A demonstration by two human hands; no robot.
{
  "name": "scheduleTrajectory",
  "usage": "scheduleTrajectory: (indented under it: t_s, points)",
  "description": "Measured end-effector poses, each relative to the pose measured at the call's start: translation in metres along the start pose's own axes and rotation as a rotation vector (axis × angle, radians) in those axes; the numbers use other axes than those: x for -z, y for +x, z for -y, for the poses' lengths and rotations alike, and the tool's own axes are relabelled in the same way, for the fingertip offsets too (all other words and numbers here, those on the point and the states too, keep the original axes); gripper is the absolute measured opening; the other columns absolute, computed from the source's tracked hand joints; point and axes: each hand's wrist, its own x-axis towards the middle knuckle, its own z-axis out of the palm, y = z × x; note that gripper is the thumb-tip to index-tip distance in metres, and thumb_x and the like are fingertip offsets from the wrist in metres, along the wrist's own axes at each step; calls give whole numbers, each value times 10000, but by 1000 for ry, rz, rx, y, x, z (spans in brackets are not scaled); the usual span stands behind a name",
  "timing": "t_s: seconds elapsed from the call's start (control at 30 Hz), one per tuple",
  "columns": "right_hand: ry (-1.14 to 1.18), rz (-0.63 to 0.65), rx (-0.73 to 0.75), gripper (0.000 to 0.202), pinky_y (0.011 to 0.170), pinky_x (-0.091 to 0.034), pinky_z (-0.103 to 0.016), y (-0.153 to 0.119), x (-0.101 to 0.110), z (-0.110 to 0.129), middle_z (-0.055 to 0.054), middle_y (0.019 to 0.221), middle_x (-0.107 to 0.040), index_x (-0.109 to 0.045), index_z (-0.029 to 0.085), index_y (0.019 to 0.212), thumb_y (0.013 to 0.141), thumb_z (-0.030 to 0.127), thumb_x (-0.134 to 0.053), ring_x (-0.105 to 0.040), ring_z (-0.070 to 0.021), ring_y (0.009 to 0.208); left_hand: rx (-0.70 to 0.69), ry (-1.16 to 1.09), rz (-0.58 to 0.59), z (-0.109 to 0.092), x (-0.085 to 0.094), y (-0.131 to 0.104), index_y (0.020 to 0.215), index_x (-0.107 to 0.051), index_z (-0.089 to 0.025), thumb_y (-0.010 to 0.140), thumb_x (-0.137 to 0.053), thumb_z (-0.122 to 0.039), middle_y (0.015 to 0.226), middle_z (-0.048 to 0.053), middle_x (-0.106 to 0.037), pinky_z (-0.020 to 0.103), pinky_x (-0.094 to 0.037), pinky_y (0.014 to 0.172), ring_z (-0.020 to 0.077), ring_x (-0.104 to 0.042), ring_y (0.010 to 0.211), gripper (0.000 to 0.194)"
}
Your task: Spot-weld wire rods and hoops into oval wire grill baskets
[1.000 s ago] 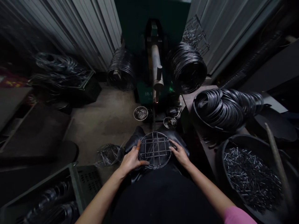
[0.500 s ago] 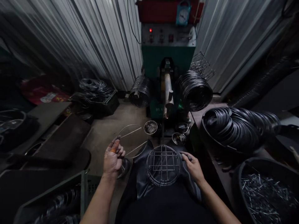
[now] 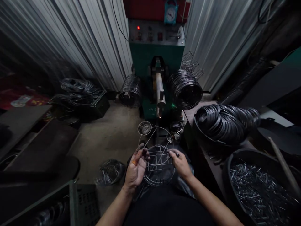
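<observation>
A thin wire ring (image 3: 157, 127) with two slanting straight wires across it tilts in front of me. My left hand (image 3: 138, 161) has its thumb and fingers closed at the ring's left side. On the ring's right side my right hand (image 3: 180, 164) pinches the wire, and a small dark piece shows in its fingers. Below the ring, round wire grids (image 3: 158, 184) with crossed bars lie stacked on my lap, partly covered by the ring and my left fingers. Beyond stands a green spot welding machine (image 3: 156, 50), its electrode tip (image 3: 160, 114) above and past the ring.
Wire ring coils hang left (image 3: 131, 91) and right (image 3: 185, 89) of the machine. Small bowls (image 3: 144, 128) sit beneath it. To my right are a tub of wire rings (image 3: 225, 124) and a tub of short wire pieces (image 3: 256, 185). A green crate (image 3: 72, 201) stands at lower left.
My left hand has brought the wire ring rightward, from beside my lap to above the stacked grids. My right hand now grips the ring's right side. The view has turned slightly right.
</observation>
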Motion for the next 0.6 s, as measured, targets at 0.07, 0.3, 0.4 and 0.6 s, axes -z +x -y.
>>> scheduleTrajectory:
  t_s: [0.07, 0.3, 0.4, 0.6]
  points:
    - [-60, -3, -4, 355, 729, -517, -321, 7, 9, -3, -56, 767, -706, -710, 168, 926, 791, 454, -548, -652, -223, 785, 61, 189, 29, -7, 7, 6, 1096, -597, -183, 663, -750, -296, 843, 2, -621, 210, -460, 615, 98, -573, 698, 473]
    - [-362, -22, 111, 377, 821, -504, -349, 8, 17, -24, -73, 1009, -711, -623, 207, 1146, 809, 320, -496, -660, -218, 874, -3, 885, 28, -5, 44, 37, 1214, -551, -107, 656, -693, -460, 856, 60, -688, 321, -485, 752, 202, -637, 799, 675]
    - [-464, -17, 117, 370, 799, -509, -339, 4, 17, -32, -62, 966, -720, -622, 225, 1148, 812, 288, -480, -670, -220, 850, -35, 1084, 39, 0, 53, 40, 1174, -588, -93, 675, -643, -458, 1047, 129, -690, 387, -466, 891, 267, -632, 966, 621]
    - [-481, 8, 80, 371, 819, -506, -346, 3, 21, -39, -58, 1010, -717, -622, 240, 1161, 829, 304, -468, -669, -232, 911, -31, 1208, 121, 1, 59, 40, 1164, -609, -115, 718, -589, -453, 1089, 112, -697, 406, -461, 942, 280, -634, 1018, 560]
